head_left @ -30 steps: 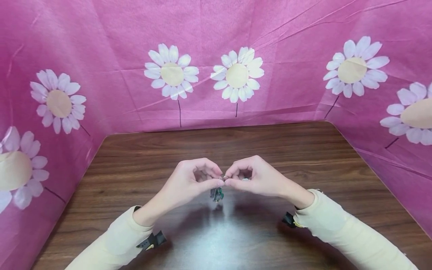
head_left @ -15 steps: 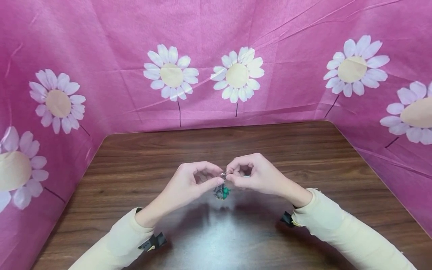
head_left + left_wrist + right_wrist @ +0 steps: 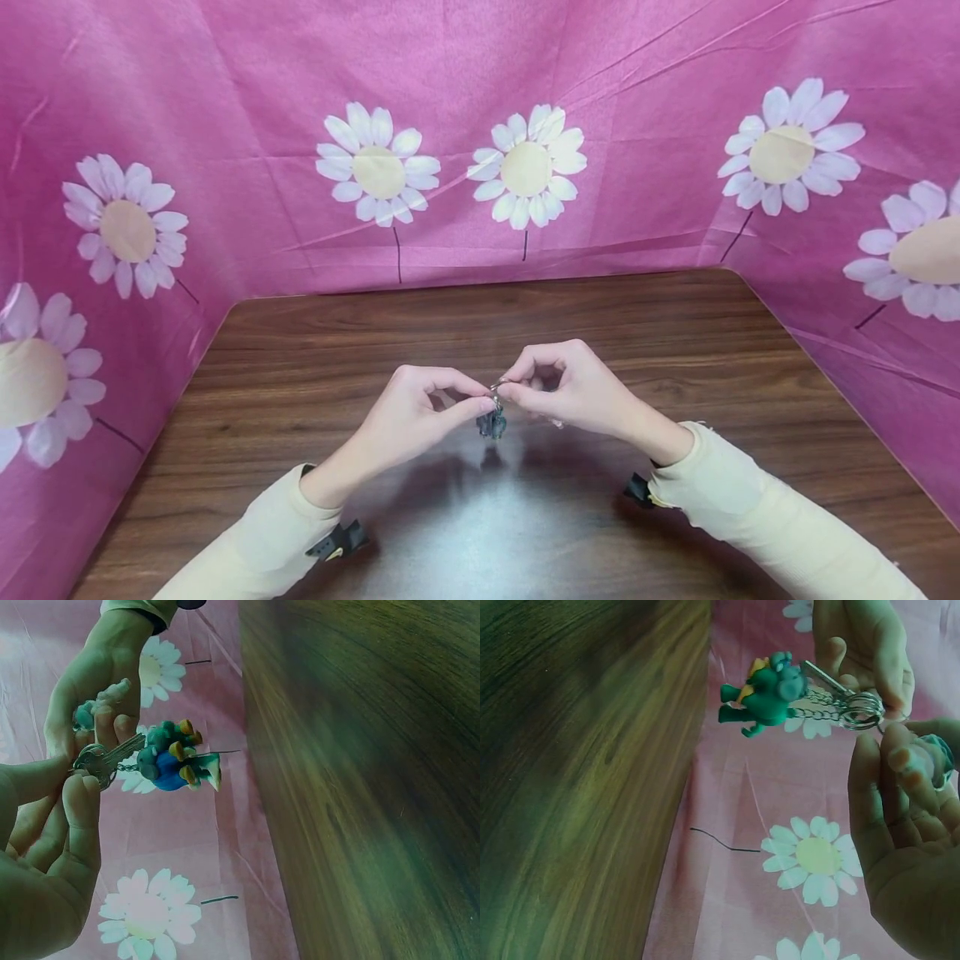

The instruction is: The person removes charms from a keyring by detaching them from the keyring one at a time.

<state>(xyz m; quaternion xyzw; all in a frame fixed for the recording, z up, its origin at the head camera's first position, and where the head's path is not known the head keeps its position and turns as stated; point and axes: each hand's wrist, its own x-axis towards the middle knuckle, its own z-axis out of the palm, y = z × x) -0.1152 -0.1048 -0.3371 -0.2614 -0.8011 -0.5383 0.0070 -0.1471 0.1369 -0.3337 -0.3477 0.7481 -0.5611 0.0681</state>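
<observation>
My left hand (image 3: 420, 412) pinches a bunch of metal key rings (image 3: 862, 711) between thumb and fingertips. From them hang keys (image 3: 124, 752) and, on short chains, toy figures: a green one (image 3: 769, 697) and a blue-bodied one (image 3: 169, 771) with yellow parts. My right hand (image 3: 566, 383) meets it, thumb and forefinger pinching the edge of a metal ring. A small pale-and-teal figure (image 3: 103, 703) lies against the right hand's curled fingers. Both hands are held above the table, fingertips nearly touching; the exact joint between rings is hidden by the fingertips.
Below the hands is a dark wood-grain table (image 3: 337, 325). A pink cloth (image 3: 247, 108) printed with white daisies stands round its back and sides. Black straps with small devices (image 3: 339, 540) sit at both sleeve cuffs.
The left hand has shifted slightly down and the fingertips have drawn a little apart, so the ring between them shows more. The hanging figures have swung and turned.
</observation>
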